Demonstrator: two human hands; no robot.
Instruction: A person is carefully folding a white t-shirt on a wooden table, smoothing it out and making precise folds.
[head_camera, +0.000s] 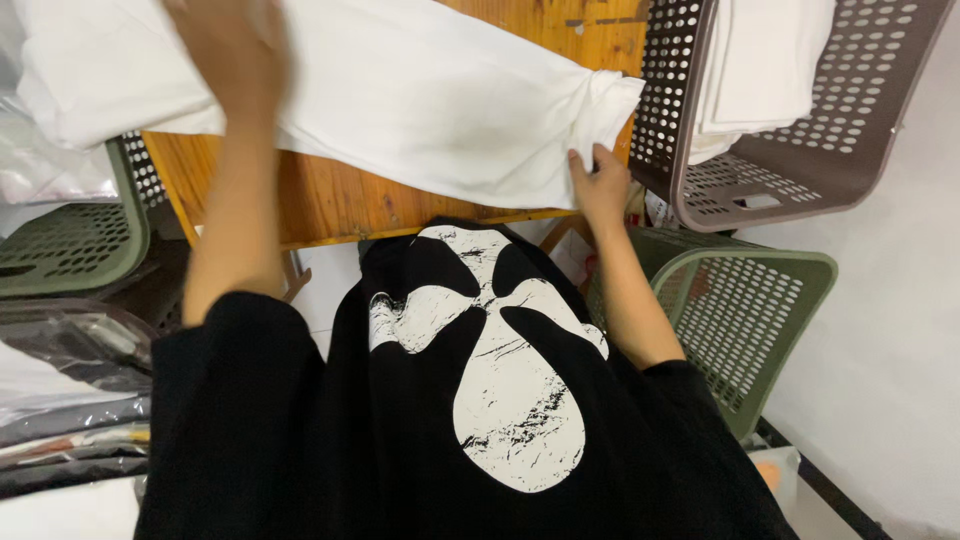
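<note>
Head view: your two hands on a white cloth (420, 100) across the wooden worktop (330, 195).
Left hand (230, 50): blurred, pressed flat on the cloth; grip cannot be told.
Right hand (600, 180): fingers pinch the cloth's bunched corner.
Right side: brown basket (830, 150).

small wooden table (340, 195), white folded garment (420, 95) lying across it, brown basket (800, 180) at edge

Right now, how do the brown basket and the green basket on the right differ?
The brown basket sits higher, tilted, with folded white cloth inside; the green basket sits lower, under it, with nothing showing inside. Brown has round holes, green has oval ones. Both are perforated plastic.
</note>
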